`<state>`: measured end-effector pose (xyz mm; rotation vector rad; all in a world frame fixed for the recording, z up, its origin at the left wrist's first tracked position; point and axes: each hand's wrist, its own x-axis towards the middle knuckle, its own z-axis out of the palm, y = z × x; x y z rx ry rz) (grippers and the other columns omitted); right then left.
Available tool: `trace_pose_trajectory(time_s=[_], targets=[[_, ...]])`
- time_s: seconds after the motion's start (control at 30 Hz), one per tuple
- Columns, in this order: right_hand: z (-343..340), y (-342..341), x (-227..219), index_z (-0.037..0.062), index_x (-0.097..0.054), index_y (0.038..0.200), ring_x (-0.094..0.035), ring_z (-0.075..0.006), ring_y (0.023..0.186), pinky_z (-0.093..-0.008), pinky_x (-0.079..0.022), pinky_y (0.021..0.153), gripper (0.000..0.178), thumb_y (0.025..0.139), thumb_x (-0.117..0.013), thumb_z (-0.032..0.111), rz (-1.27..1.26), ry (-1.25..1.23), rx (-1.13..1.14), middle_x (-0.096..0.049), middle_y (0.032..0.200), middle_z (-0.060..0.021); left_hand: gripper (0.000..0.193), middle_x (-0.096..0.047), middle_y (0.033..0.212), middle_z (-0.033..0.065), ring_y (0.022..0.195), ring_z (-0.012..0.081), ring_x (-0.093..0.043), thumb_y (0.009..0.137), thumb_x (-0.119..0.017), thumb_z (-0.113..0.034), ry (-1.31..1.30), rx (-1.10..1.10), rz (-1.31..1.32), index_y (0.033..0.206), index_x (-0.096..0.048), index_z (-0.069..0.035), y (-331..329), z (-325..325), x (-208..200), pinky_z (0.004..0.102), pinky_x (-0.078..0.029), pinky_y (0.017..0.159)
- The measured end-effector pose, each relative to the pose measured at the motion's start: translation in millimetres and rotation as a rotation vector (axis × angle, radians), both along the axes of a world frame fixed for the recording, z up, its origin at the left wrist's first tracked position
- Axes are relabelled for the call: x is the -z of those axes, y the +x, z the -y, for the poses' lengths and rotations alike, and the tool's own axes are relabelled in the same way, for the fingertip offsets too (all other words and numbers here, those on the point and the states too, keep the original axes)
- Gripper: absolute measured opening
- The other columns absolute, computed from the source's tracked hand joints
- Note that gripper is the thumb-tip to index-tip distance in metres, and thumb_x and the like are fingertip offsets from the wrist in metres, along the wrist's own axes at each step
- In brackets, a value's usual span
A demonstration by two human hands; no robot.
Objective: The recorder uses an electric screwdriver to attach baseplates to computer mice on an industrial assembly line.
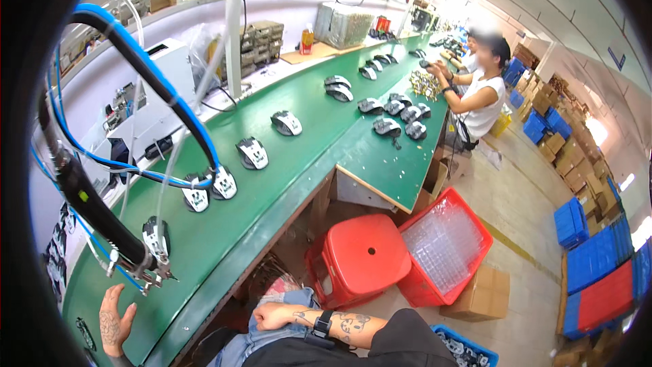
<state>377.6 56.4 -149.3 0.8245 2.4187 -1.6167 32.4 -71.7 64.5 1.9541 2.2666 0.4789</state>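
Observation:
My left hand [115,321] is held over the near left end of the green conveyor belt [227,197], empty, fingers and thumb apart. Just beyond its fingertips is the metal tip of a black screwdriving tool [102,207], hung on blue and clear air hoses. Behind that tip, a black-and-white computer mouse part [156,236] lies on the belt. Two more mouse parts [196,198] sit side by side farther along, with several others spaced up the belt. My right hand [272,317] rests on my lap, fingers curled in, with nothing visible in it.
A red stool [368,258] and a red crate [468,275] of clear plastic trays stand right of the belt. On a green side table [401,166] lie several mouse parts. A person in white [485,98] works there. Behind my elbow is a blue bin [468,343].

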Motion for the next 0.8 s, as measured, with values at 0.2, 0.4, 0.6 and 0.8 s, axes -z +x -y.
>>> trace_pose_trajectory(time_s=[0.2, 0.4, 0.6, 0.8], targets=[[-6.2, 12.3, 21.0, 0.0073, -0.06, 0.081, -0.057, -0.0226, 0.071, -0.0372, -0.044, 0.061, 0.029, 0.076, -0.058, 0.036, 0.197, -0.104, -0.055, -0.061, 0.075, -0.0105, 0.049, -0.052, 0.114, 0.018, 0.105, 0.0338, -0.05, 0.069, -0.062, -0.007, 0.078, -0.234, 0.05, 0.115, -0.049, 0.0, -43.9, 64.9, 26.2, 0.0385, -0.04, 0.091], [-13.8, -1.2, -0.4, 0.0045, -0.061, 0.085, -0.057, -0.0245, 0.068, -0.0368, -0.046, 0.062, 0.034, 0.083, -0.052, 0.038, 0.143, 0.234, -0.09, -0.063, 0.078, -0.0134, 0.054, -0.052, 0.114, 0.02, 0.108, 0.0351, -0.049, 0.063, -0.066, -0.011, 0.164, -0.405, -0.016, 0.114, -0.051, 0.001, -105.5, 135.1, 82.6, 0.0385, -0.039, 0.093], [28.9, -15.0, -21.5, 0.004, -0.065, 0.077, -0.059, -0.0363, 0.062, -0.0468, -0.046, 0.061, 0.036, 0.084, -0.046, 0.034, 0.243, 0.464, -0.265, -0.061, 0.07, -0.0207, 0.046, -0.054, 0.111, 0.0191, 0.103, 0.036, -0.051, 0.075, -0.064, -0.027, 0.269, -0.378, -0.025, 0.11, -0.053, 0.001, -72.8, 131.4, 39.6, 0.0407, -0.043, 0.087], [8.1, -63.4, -157.8, 0.0049, -0.064, 0.08, -0.052, -0.0239, 0.049, -0.0367, -0.041, 0.049, 0.02, 0.079, -0.06, 0.024, 0.102, 0.265, -0.634, -0.055, 0.056, -0.0115, 0.046, -0.051, 0.118, 0.013, 0.099, 0.0311, -0.053, 0.076, -0.064, -0.035, 0.135, -0.533, 0.0, 0.11, -0.055, -0.006, -88.7, 154.6, 45.6, 0.0393, -0.044, 0.085]])
